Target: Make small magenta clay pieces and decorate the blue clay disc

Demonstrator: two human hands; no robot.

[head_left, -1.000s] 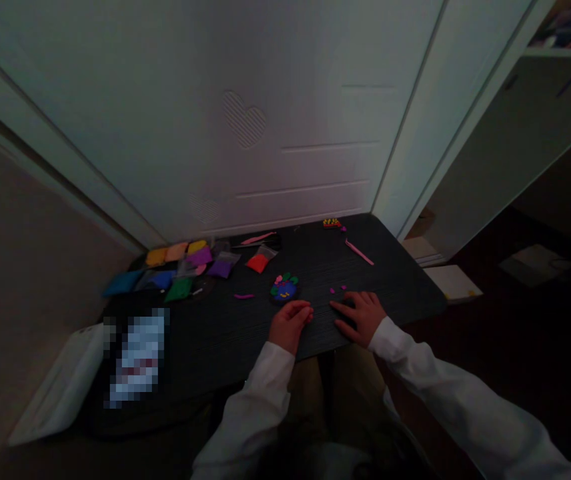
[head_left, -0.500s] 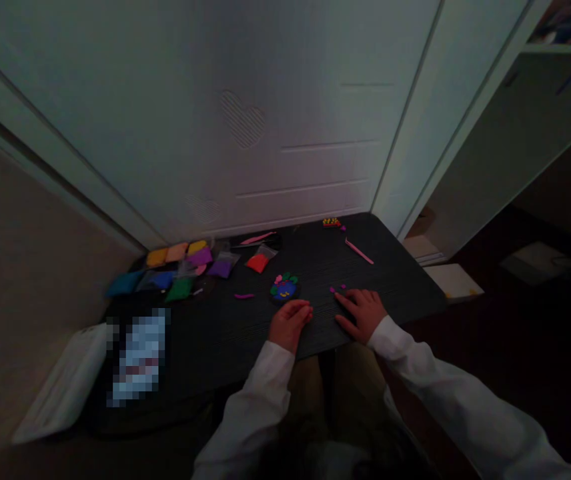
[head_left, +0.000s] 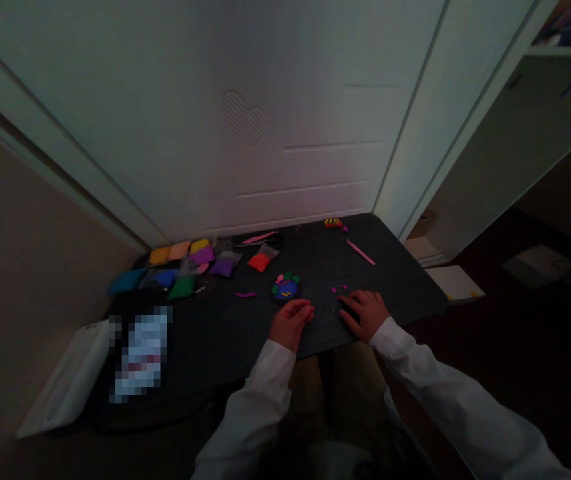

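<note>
My left hand (head_left: pixel 291 321) rests on the dark table (head_left: pixel 225 340) with its fingers curled, just below a round blue clay piece (head_left: pixel 286 287) dotted with green, pink and yellow bits. What the curled fingers hold, if anything, is hidden. My right hand (head_left: pixel 366 312) lies flat on the table, fingers stretched toward a few small magenta clay bits (head_left: pixel 338 289). A short magenta clay strip (head_left: pixel 245 294) lies left of the blue piece.
Several coloured clay packets (head_left: pixel 180 263) lie at the table's back left, with a red one (head_left: pixel 259 261) nearer the middle. A pink modelling tool (head_left: pixel 360 252) and a small multicoloured piece (head_left: pixel 333 223) sit at the back right. A white door stands behind.
My right hand has slid a little forward and right toward the magenta bits. My left hand has stayed where it was.
</note>
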